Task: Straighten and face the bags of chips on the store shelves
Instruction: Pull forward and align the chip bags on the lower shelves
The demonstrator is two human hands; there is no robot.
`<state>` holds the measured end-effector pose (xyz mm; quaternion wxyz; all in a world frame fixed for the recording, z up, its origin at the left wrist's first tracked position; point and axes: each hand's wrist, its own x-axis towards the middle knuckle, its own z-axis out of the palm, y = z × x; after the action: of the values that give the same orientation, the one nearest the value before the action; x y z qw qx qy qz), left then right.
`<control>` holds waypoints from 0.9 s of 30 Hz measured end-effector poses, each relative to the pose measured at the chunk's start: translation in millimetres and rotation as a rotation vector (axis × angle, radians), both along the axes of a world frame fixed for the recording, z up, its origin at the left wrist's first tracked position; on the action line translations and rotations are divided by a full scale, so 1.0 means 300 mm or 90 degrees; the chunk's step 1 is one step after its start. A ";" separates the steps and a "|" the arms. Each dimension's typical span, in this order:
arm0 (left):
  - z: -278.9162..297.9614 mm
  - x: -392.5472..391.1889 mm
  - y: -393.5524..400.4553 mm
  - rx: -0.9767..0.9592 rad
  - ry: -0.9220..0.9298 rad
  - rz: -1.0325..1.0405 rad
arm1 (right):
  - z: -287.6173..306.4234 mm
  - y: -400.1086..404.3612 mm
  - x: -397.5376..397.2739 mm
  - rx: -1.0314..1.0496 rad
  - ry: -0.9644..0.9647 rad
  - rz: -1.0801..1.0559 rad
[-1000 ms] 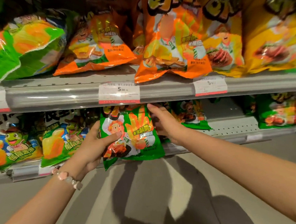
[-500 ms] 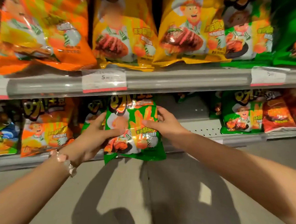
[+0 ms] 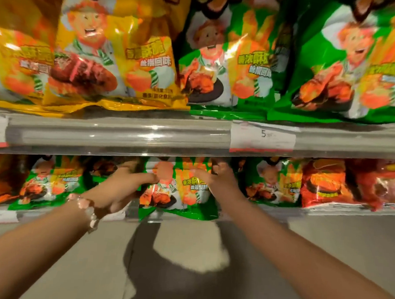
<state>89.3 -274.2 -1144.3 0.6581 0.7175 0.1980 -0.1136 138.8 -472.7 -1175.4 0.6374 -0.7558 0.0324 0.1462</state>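
A small green chip bag (image 3: pixel 178 191) stands upright on the lower shelf (image 3: pixel 326 209), its front facing me. My left hand (image 3: pixel 123 186) grips its left edge, thumb across the front. At the bag's upper right corner my right hand (image 3: pixel 215 180) pinches the top edge. More small green bags stand on either side, one on the left (image 3: pixel 48 182) and one on the right (image 3: pixel 272 183). Large yellow bags (image 3: pixel 110 53) and large green bags (image 3: pixel 231 59) fill the upper shelf.
A red bag (image 3: pixel 327 186) stands at the right of the lower shelf. The upper shelf's clear rail (image 3: pixel 124 134) carries a price tag (image 3: pixel 262 136) and juts out just above my hands. Grey floor lies below, with my arms' shadow on it.
The view has swung to the right along the shelves and drawn closer. Both hands carried the small green bag rightward and set it upright onto the lower shelf, between other green bags.
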 end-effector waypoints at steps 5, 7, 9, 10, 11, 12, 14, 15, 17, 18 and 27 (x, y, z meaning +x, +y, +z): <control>-0.096 0.072 -0.075 0.009 -0.036 0.042 | -0.032 -0.059 0.044 0.004 -0.013 -0.039; -0.123 0.076 -0.085 -0.047 -0.053 0.027 | -0.013 -0.083 0.048 -0.043 -0.012 0.022; -0.127 0.068 -0.101 -0.062 -0.083 0.008 | 0.015 -0.120 0.038 -0.115 0.027 0.106; -0.125 0.064 -0.107 -0.063 -0.086 0.016 | 0.028 -0.132 0.034 -0.125 0.048 0.138; -0.129 0.059 -0.113 -0.060 -0.085 0.024 | 0.030 -0.137 0.036 -0.130 0.059 0.160; -0.129 0.058 -0.121 -0.061 -0.082 0.037 | 0.024 -0.137 0.041 -0.145 0.066 0.168; -0.147 0.075 -0.135 -0.072 -0.071 0.062 | -0.010 -0.132 0.051 -0.177 0.040 0.138; -0.162 0.092 -0.138 -0.073 -0.072 0.083 | -0.039 -0.125 0.061 -0.189 0.009 0.120; -0.194 0.126 -0.150 -0.079 -0.089 0.110 | -0.096 -0.113 0.096 -0.191 -0.048 0.094; -0.208 0.140 -0.161 -0.080 -0.113 0.116 | -0.121 -0.112 0.113 -0.190 -0.069 0.092; -0.286 0.165 -0.226 -0.050 -0.169 0.150 | -0.238 -0.117 0.151 -0.182 -0.137 0.053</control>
<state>138.8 -342.0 -1230.0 0.7146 0.6718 0.1876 0.0526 184.0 -507.7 -1246.8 0.5164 -0.8509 -0.0469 0.0846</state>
